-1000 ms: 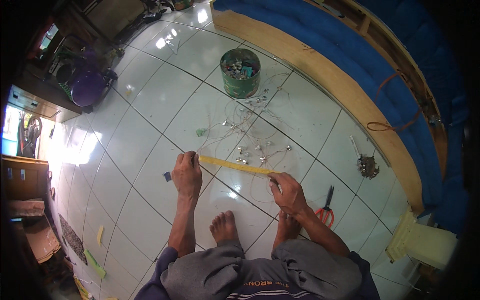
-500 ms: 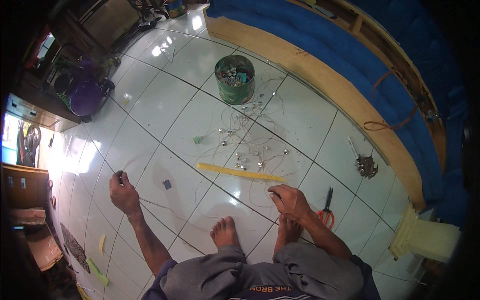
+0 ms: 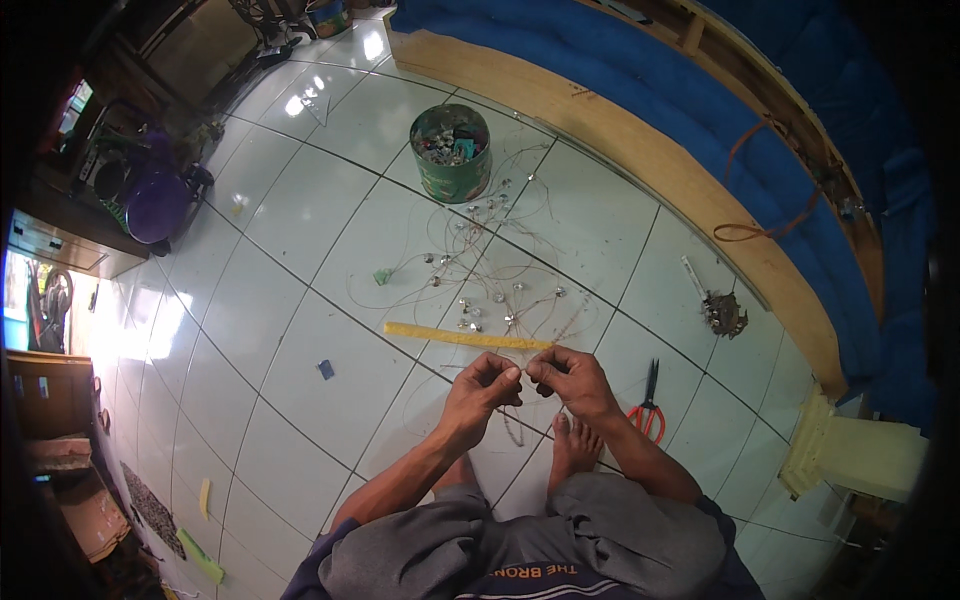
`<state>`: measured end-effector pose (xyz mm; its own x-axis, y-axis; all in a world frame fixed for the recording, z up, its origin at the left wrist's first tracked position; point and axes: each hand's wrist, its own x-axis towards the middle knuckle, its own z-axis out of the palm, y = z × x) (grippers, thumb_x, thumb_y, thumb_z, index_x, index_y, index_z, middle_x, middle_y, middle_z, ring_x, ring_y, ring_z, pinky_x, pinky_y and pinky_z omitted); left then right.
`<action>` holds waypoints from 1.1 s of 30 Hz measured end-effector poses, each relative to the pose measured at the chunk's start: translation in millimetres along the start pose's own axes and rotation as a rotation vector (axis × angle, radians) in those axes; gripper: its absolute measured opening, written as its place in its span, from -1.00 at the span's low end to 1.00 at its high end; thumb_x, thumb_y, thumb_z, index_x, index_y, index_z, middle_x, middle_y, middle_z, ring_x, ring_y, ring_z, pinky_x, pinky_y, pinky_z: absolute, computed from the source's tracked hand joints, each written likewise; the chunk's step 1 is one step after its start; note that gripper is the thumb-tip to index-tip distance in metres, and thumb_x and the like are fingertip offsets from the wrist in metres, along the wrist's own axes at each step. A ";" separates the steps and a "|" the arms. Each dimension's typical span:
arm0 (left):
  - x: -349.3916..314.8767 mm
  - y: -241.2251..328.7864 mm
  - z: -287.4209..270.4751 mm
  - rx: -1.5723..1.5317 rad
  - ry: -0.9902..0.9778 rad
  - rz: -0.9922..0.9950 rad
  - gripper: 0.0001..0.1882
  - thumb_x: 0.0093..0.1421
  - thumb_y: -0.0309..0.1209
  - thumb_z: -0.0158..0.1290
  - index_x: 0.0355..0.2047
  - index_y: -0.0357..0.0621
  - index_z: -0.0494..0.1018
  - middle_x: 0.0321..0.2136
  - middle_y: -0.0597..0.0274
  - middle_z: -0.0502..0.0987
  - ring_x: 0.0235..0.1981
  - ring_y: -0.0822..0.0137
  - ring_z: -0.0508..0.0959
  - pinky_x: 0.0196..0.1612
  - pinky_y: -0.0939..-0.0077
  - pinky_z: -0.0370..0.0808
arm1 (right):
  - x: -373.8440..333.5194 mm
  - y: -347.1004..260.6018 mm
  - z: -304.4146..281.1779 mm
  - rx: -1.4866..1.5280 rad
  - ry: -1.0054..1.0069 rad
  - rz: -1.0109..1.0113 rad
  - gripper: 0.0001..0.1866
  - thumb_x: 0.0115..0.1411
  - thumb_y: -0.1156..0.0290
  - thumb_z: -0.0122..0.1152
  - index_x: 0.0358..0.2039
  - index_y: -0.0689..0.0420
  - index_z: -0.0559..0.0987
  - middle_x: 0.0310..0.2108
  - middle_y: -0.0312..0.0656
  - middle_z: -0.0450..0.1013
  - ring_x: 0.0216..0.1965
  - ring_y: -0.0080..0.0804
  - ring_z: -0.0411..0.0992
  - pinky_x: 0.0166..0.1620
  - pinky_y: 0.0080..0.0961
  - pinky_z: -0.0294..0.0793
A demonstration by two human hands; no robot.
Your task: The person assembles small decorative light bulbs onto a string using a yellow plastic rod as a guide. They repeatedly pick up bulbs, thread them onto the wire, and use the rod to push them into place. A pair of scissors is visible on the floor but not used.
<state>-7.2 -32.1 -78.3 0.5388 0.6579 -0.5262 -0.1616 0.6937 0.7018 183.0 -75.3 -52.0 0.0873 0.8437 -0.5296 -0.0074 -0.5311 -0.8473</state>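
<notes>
In front of my feet my left hand (image 3: 482, 393) and my right hand (image 3: 578, 384) meet, each pinched shut, fingertips almost touching. A thin twisted wire (image 3: 515, 430) dangles in a loop beneath them, its ends hidden in my fingers. Just beyond lies a flat yellow strip (image 3: 455, 336). Past it several small shiny metallic pieces (image 3: 499, 298) are scattered among fine curling wires. Red-handled scissors (image 3: 648, 408) rest on the floor to the right of my right hand.
A green tin (image 3: 451, 165) full of small bits stands at the far side. Blue-padded wooden furniture (image 3: 600, 110) runs along the far right. A small blue piece (image 3: 325, 370) lies left on the tiles, a dark clump (image 3: 724, 314) at right.
My left hand has come from the far left to the middle, bringing the wire to my right hand. My right hand has turned slightly and now pinches beside it.
</notes>
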 end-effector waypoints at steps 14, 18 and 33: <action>18.8 -22.5 -149.3 -0.322 0.473 0.288 -0.72 0.43 -0.14 0.05 -0.19 -0.10 0.42 -0.34 0.22 0.55 -0.28 0.31 0.56 -0.16 0.29 0.54 | 14.2 35.2 -154.6 0.395 0.515 -0.284 -0.81 0.36 0.21 0.18 -0.21 0.06 0.55 -0.38 -0.27 0.55 -0.46 -0.47 0.52 -0.38 -0.48 0.52; -9.9 19.3 -253.9 -0.554 0.844 0.510 -0.75 0.45 -0.16 0.03 -0.20 -0.07 0.42 -0.31 0.20 0.57 -0.24 0.25 0.58 -0.13 0.28 0.52 | -23.1 77.6 -312.9 0.736 1.083 -0.261 -0.79 0.39 0.40 0.13 -0.03 0.18 0.56 -0.22 -0.20 0.61 -0.26 -0.47 0.58 -0.20 -0.51 0.63; 15.9 56.2 -47.3 0.184 0.360 0.312 -0.77 0.40 -0.24 0.12 -0.17 -0.15 0.48 -0.47 0.38 0.46 -0.62 0.65 0.26 -0.58 0.71 0.19 | 8.6 1.0 -131.6 -0.387 0.630 -0.332 -0.54 0.30 0.42 0.30 0.20 0.15 0.50 0.02 0.01 0.55 0.01 -0.17 0.56 0.03 -0.33 0.58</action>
<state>-46.8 31.2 -70.0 0.1638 0.9073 -0.3874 -0.1039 0.4063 0.9078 314.9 -78.7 -52.1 0.5700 0.8210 -0.0333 0.4524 -0.3474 -0.8213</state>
